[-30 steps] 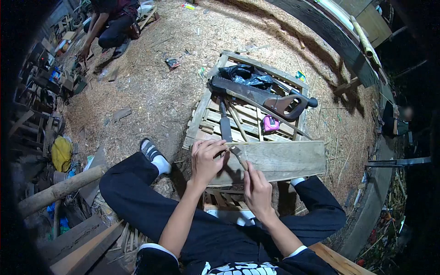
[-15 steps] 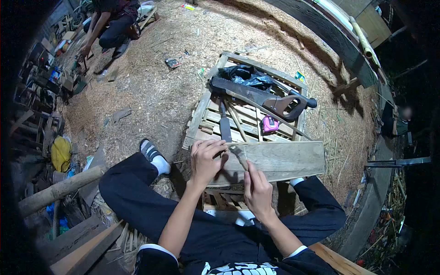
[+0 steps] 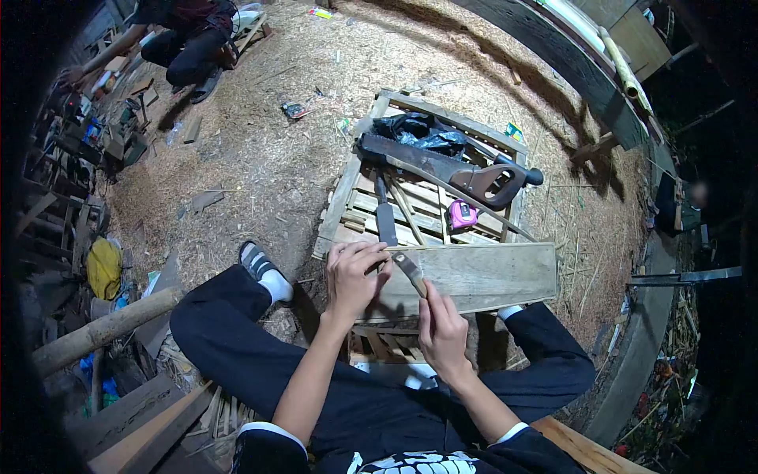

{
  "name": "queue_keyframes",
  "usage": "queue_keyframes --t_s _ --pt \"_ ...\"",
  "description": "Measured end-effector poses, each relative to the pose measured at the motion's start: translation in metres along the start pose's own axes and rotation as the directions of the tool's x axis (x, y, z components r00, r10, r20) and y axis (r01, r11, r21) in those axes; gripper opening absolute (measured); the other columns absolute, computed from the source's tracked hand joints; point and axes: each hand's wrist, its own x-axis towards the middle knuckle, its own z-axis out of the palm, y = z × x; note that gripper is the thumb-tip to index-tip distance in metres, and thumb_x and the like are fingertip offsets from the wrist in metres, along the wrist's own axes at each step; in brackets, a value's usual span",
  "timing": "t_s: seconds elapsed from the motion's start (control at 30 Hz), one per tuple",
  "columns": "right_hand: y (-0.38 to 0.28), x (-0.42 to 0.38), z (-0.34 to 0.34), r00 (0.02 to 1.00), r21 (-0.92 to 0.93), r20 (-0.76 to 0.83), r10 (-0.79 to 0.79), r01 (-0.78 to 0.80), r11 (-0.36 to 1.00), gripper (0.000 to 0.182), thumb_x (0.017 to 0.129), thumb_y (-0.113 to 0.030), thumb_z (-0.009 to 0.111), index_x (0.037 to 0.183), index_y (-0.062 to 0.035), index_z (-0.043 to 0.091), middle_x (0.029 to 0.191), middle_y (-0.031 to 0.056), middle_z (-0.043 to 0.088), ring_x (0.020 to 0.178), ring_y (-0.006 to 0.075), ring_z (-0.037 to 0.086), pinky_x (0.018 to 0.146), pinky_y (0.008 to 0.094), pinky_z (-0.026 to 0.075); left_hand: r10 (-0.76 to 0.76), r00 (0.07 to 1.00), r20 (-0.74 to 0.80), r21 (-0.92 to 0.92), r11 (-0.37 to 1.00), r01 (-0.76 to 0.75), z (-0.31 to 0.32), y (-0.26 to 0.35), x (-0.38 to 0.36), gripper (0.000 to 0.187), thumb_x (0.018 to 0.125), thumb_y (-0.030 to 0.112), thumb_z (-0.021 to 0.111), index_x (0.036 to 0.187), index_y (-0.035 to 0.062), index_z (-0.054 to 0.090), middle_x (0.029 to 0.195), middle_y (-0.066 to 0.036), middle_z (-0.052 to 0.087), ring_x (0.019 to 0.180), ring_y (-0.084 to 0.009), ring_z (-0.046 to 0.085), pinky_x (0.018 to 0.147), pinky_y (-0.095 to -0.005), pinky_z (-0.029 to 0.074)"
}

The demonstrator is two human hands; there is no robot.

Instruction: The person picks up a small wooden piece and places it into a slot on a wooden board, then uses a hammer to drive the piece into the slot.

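Observation:
My left hand (image 3: 353, 278) is at the left end of a flat wooden board (image 3: 482, 272) lying across the front of a slatted wooden pallet. Its fingers are bent, with thumb and fingertips close together; whatever is between them is too small to make out. My right hand (image 3: 444, 328) is closed round the wooden handle of a short hand tool (image 3: 410, 269). The tool's metal end rests over or just above the board, close to my left fingertips. Beyond the board lie a flat dark-bladed tool (image 3: 386, 223), a pink tape measure (image 3: 462, 213) and a handsaw (image 3: 442, 171).
A black plastic bag (image 3: 422, 133) lies on the slatted pallet (image 3: 341, 207). Shavings cover the ground. A round pole (image 3: 106, 328) and scrap wood are at left, near a yellow bag (image 3: 104, 268). Another person (image 3: 189, 47) crouches at upper left. A long beam (image 3: 553, 55) runs along upper right.
The tool in my right hand has turned slightly, its metal end now plainer to see. My left hand has barely moved. The other person's arm has reached out further left.

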Motion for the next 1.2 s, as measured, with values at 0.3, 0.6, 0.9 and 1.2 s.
queue_keyframes --t_s 0.3,0.6,0.9,1.2 --pt "-0.002 0.000 -0.004 0.999 0.060 -0.027 0.047 -0.045 0.997 0.041 0.105 -0.009 0.061 0.146 -0.0046 0.059 0.095 0.0202 0.066 0.071 0.0404 0.067 0.063 0.0481 0.054 -0.027 0.999 0.025 -0.013 1.000 0.027 -0.003 0.002 0.002 0.017 0.082 0.018 0.084 0.097 0.0097 0.082 0.117 -0.002 0.080 0.114 -0.0217 0.070 0.106 -0.0431 0.045" --pt "0.007 -0.005 0.003 1.000 0.052 0.023 -0.008 0.007 0.999 0.041 0.104 -0.010 0.063 0.146 -0.0046 0.060 0.092 0.0200 0.066 0.072 0.0403 0.068 0.061 0.0480 0.054 0.003 1.000 -0.018 0.035 0.999 -0.002 -0.011 0.000 -0.003 0.017 0.088 0.017 0.080 0.104 0.0100 0.082 0.119 -0.006 0.079 0.118 -0.0245 0.068 0.110 -0.0448 0.044" --pt "-0.001 -0.003 -0.001 1.000 0.010 0.008 -0.015 0.015 1.000 0.045 0.102 -0.005 0.064 0.147 -0.0067 0.060 0.090 0.0188 0.066 0.068 0.0385 0.067 0.060 0.0470 0.054 0.009 1.000 0.004 0.009 1.000 -0.009 -0.013 -0.002 -0.002 0.017 0.090 0.018 0.078 0.105 0.0106 0.083 0.120 -0.005 0.078 0.116 -0.0240 0.069 0.108 -0.0435 0.045" --pt "-0.009 -0.002 -0.001 0.998 0.019 -0.055 -0.030 0.031 0.999 0.045 0.102 -0.009 0.064 0.147 -0.0086 0.060 0.090 0.0186 0.063 0.069 0.0399 0.065 0.060 0.0480 0.052 0.014 1.000 0.009 0.003 1.000 -0.014 -0.011 -0.003 -0.005 0.019 0.089 0.017 0.078 0.106 0.0111 0.082 0.119 -0.004 0.078 0.116 -0.0236 0.068 0.107 -0.0433 0.044"
